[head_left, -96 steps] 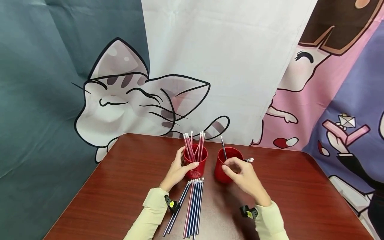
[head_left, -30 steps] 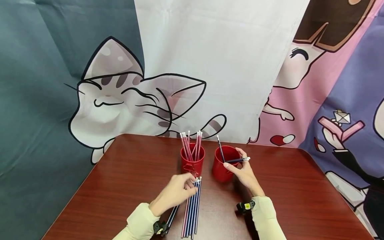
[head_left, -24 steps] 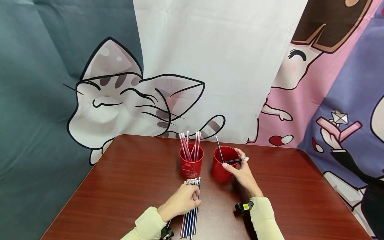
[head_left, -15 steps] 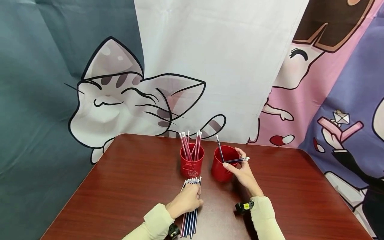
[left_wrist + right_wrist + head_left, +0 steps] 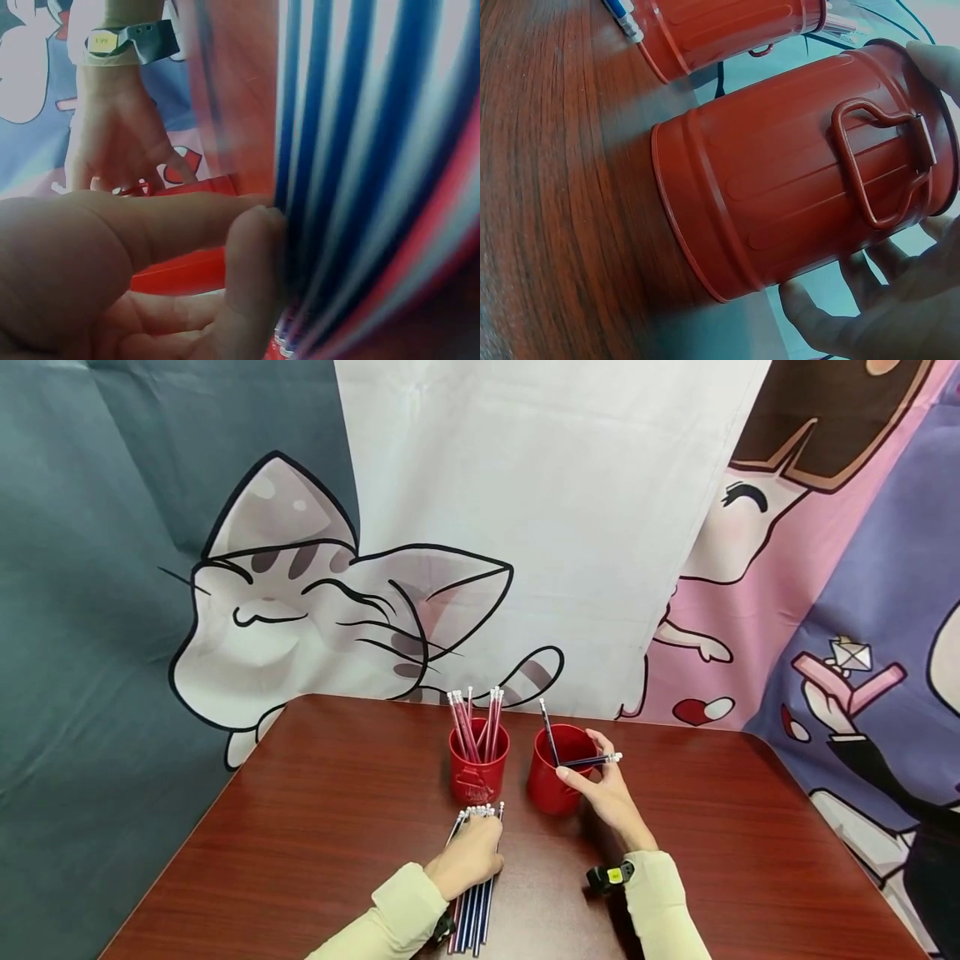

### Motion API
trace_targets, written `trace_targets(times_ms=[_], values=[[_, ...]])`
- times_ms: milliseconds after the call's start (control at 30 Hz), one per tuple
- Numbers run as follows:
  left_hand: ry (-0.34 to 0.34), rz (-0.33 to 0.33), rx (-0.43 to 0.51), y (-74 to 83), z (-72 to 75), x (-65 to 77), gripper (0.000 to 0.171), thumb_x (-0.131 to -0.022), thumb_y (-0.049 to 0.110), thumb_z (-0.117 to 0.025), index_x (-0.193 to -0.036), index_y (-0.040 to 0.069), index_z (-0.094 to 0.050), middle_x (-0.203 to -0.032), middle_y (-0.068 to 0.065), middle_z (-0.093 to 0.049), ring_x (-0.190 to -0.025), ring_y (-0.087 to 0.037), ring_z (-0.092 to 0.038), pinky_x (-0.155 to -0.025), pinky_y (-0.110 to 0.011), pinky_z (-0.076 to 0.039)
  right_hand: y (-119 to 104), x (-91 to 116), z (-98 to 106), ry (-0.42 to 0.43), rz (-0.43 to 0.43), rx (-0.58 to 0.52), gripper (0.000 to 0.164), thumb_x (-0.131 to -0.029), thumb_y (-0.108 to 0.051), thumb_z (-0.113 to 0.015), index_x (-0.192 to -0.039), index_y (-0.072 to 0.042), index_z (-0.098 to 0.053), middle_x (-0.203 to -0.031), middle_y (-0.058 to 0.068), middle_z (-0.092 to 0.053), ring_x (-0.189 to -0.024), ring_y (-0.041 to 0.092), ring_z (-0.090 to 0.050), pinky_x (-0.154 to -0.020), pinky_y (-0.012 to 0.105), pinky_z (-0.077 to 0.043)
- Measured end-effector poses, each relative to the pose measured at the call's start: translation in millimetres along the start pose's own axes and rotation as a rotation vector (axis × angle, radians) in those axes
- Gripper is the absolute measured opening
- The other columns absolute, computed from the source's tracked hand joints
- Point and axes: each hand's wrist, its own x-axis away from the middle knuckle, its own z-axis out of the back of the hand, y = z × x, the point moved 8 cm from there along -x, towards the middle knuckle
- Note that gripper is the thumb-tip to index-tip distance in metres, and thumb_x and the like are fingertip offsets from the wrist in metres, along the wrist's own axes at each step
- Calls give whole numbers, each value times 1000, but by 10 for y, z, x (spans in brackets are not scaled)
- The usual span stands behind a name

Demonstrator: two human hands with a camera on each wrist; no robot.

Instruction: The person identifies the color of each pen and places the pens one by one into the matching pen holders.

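In the head view my left hand (image 5: 468,852) bends over a row of striped pencils (image 5: 474,918), mostly blue with some red. In the left wrist view its thumb and a finger meet at the edge of the blue pencils (image 5: 300,135), pinching there; the other fingers fold beneath. My right hand (image 5: 611,793) holds a red metal pencil cup (image 5: 551,781), thumb on the near side and fingers round the right. Two dark pencils (image 5: 550,735) lean in that cup, one over its right rim. The right wrist view shows the cup's wire handle (image 5: 855,161).
A second red pencil cup (image 5: 476,781) stands left of the held one, with several pink-red pencils (image 5: 491,731) upright in it. The brown wooden table (image 5: 315,793) ends at a cloth backdrop (image 5: 465,627) with cartoon figures.
My left hand has left the left cup and come down onto the pencils, whose loose left ones now lie closer to the row. My right hand has moved round the right cup.
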Motion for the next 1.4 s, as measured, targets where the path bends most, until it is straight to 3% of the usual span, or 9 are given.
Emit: trace_targets(times_ms=[167, 467, 800, 967, 1067, 1167, 1267, 1400], values=[[-3, -32, -34, 50, 11, -32, 23, -58, -2, -63, -54, 12, -45, -50, 2, -42, -46, -11, -35, -41, -23, -30, -9, 12, -9, -7, -1, -2, 80, -79, -24, -71, -142, -22, -21, -139, 5, -33, -124, 28, -30, -92, 50, -40], [25, 94, -94, 49, 18, -93, 23, -62, 5, -65, -51, 14, -48, -46, 0, -48, -42, -17, -48, -36, -26, -34, -31, 16, -13, 2, 11, 1, 78, -78, -25, -71, -141, -26, -24, -138, 2, -34, -123, 27, -31, -93, 51, -38], [45, 190, 50, -49, -2, -89, 23, -57, 5, -65, -44, 15, -49, -38, 4, -43, -40, -14, -44, -38, -23, -34, -37, 23, -6, -1, -3, -17, 78, -79, -22, -72, -141, -25, -24, -139, 4, -34, -124, 28, -31, -94, 52, -37], [52, 205, 128, -87, 46, -117, 33, -63, 15, -71, -41, 14, -45, -36, 5, -38, -40, -11, -37, -38, -25, -30, -187, 76, -37, -18, 4, -32, 79, -79, -17, -70, -142, -17, -22, -140, 11, -32, -125, 32, -29, -94, 54, -36], [82, 182, 174, -81, 114, -150, 27, -66, 19, -71, -49, 14, -50, -43, 7, -40, -45, -9, -38, -40, -24, -31, -277, 112, -51, -27, 8, -17, 79, -80, -17, -69, -143, -14, -20, -140, 13, -32, -125, 33, -29, -93, 54, -37], [139, 109, 256, -33, 220, -186, 11, -67, 18, -68, -70, 10, -61, -50, 9, -51, -52, -6, -47, -46, -20, -39, -305, 129, -55, -33, 6, -12, 78, -81, -17, -68, -143, -14, -21, -140, 13, -32, -124, 33, -30, -94, 53, -37], [178, 23, 326, 46, 349, -232, 26, -69, 15, -65, -93, 5, -64, -59, 9, -61, -60, -4, -55, -56, -19, -45, -315, 135, -57, -32, 17, -10, 77, -81, -17, -68, -142, -14, -21, -141, 13, -32, -124, 33, -31, -95, 53, -35], [202, -46, 425, 108, 516, -298, 31, -73, 10, -63, -103, 4, -61, -65, 6, -63, -58, -2, -56, -57, -18, -47, -306, 133, -63, -34, 23, -13, 76, -81, -16, -67, -142, -13, -21, -141, 14, -32, -125, 33, -31, -96, 54, -34]])
